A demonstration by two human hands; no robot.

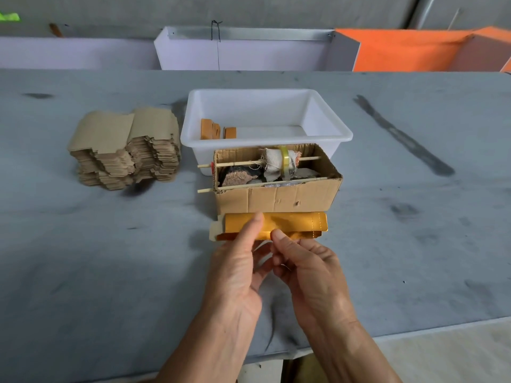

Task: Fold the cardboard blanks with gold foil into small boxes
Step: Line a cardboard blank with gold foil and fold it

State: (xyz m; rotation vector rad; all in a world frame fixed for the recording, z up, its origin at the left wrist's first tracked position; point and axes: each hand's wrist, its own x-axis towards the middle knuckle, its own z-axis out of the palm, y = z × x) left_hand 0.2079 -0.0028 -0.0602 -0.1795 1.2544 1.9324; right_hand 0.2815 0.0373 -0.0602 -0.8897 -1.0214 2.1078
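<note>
Step in hand: folding one gold-foil cardboard blank (276, 226), early in the fold by my read, panels bent but no closed box shape yet. The blank sits near-centre on the grey worktable (83, 258), held just in front of, possibly touching, the open brown corrugated carton (276, 199). Left hand (237, 269) grips the blank's left part, thumb pressed flat on the gold face, other fingers curled underneath and mostly hidden. Right hand (307, 269) pinches the near edge with the thumb on top; its remaining fingers are curled below the blank, exact contact cannot be told. The carton has two thin wooden skewers (235, 163) run through it, with a rag bundle wrapped in tape (280, 161) on the far one, probably some kind of glue or wiping rig, not certain. Behind the carton, touching or just beside it: a white rectangular plastic tub (265, 111) holding a few orange-brown folded pieces (213, 129) at its left end, likely finished boxes. Far left, well apart: the tall stack of plain brown die-cut cardboard blanks (124, 150), so most of the job is still to do. Next move calls for creasing the long panels along the score lines, square, then tucking the left tab; foil creases easily, keep thumb pressure even.
</note>
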